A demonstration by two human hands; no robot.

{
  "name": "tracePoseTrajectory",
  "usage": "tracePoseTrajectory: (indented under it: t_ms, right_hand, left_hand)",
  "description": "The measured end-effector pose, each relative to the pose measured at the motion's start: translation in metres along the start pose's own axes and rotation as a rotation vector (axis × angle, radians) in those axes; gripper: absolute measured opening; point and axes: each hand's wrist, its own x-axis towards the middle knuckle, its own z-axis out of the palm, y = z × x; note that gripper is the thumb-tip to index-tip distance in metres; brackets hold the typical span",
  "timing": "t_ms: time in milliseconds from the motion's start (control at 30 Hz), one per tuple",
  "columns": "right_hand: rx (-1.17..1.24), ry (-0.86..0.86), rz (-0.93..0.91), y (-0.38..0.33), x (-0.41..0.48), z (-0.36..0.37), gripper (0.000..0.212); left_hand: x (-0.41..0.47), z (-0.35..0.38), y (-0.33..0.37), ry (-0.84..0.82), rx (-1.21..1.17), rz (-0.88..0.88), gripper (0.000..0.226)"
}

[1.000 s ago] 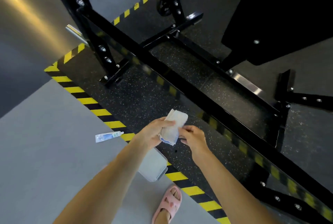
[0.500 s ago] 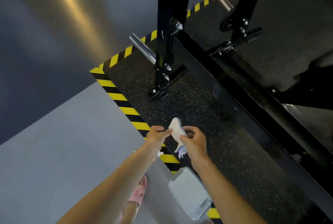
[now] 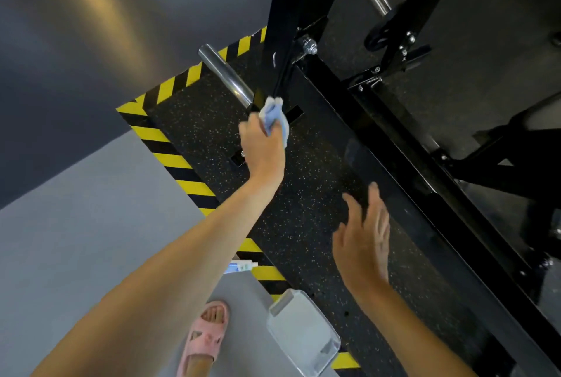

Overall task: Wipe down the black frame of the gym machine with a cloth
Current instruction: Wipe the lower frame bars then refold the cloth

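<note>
My left hand (image 3: pixel 263 149) grips a bunched pale blue and white cloth (image 3: pixel 274 115) and holds it against the lower part of the black upright post (image 3: pixel 288 12) of the gym machine's frame. A long black beam (image 3: pixel 379 170) of the same frame runs diagonally from the post toward the lower right. My right hand (image 3: pixel 364 243) hovers open beside that beam, fingers spread, holding nothing.
A chrome peg (image 3: pixel 224 74) sticks out left of the post. Yellow-and-black hazard tape (image 3: pixel 182 164) edges the speckled black mat (image 3: pixel 303 209). A grey tray (image 3: pixel 303 334), a small tube (image 3: pixel 241 266) and my foot in a pink slipper (image 3: pixel 206 337) are on the grey floor below.
My right hand let go of the cloth and dropped back, opening. My left hand carried the cloth up and forward to the upright post. The view swung left.
</note>
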Motion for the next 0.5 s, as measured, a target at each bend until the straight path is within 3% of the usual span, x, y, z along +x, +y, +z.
tracePoseTrajectory:
  t_ms: [133, 233, 367, 433, 500]
  right_hand:
    - [-0.208, 0.066, -0.064, 0.035, -0.014, 0.007, 0.085]
    - [-0.245, 0.119, 0.107, 0.048, -0.02, 0.012, 0.093]
    - [-0.23, 0.137, 0.264, 0.057, -0.028, 0.019, 0.102]
    - [-0.212, 0.137, 0.292, 0.062, -0.03, 0.023, 0.106]
    - [-0.191, 0.14, 0.309, 0.065, -0.034, 0.025, 0.106]
  left_hand:
    - [0.028, 0.044, 0.03, 0.04, -0.03, 0.279, 0.012]
    - [0.001, 0.076, 0.021, 0.026, -0.03, 0.317, 0.014]
    - [-0.079, 0.086, -0.013, -0.359, 0.0, 0.539, 0.017]
    - [-0.068, 0.082, -0.011, -0.362, -0.017, 0.536, 0.016]
    - [-0.026, 0.076, 0.004, -0.21, -0.051, 0.405, 0.016]
